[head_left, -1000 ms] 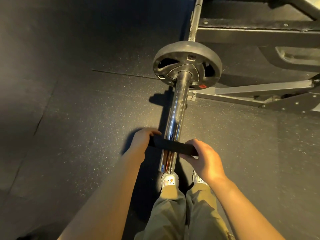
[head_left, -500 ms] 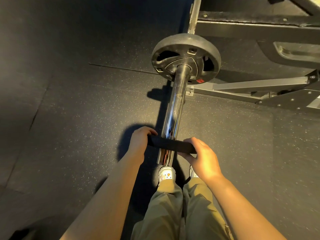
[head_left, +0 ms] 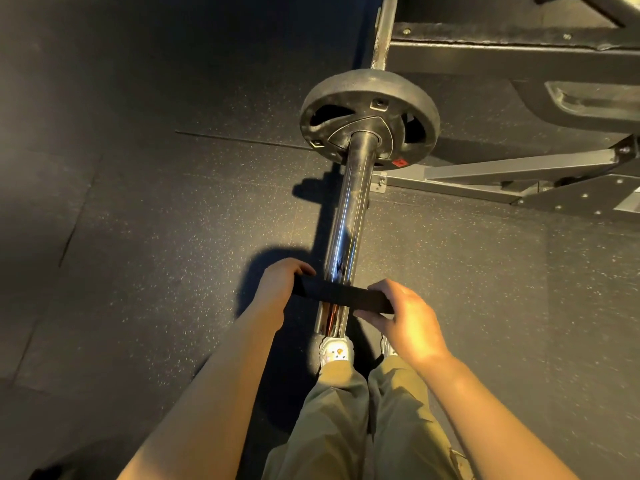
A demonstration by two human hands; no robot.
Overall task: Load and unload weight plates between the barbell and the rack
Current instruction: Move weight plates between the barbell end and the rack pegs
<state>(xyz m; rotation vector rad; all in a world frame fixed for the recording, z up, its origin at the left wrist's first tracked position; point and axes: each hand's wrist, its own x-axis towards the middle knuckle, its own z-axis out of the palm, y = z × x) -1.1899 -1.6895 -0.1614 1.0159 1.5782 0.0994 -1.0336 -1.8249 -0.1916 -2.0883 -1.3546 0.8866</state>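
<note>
The chrome barbell sleeve (head_left: 349, 209) points toward me above the floor. A large black weight plate (head_left: 367, 95) sits on it at the far end, against the bar's collar. Near the sleeve's near end a thin flat black piece (head_left: 343, 297), seemingly a small plate seen edge-on, lies across the sleeve. My left hand (head_left: 280, 282) grips its left end and my right hand (head_left: 408, 317) grips its right end, with fingers curled round it. The sleeve shows above and below the piece.
The rack's grey steel frame (head_left: 502, 168) and base run along the right and top right. The thin bar shaft (head_left: 382, 32) goes on past the big plate. Dark rubber flooring (head_left: 156, 237) surrounds the bar. My white shoes (head_left: 336, 351) stand just under the sleeve's end.
Both hands keep the same grip on the black piece near the sleeve's end. The view has shifted slightly; the large plate has not moved along the sleeve.
</note>
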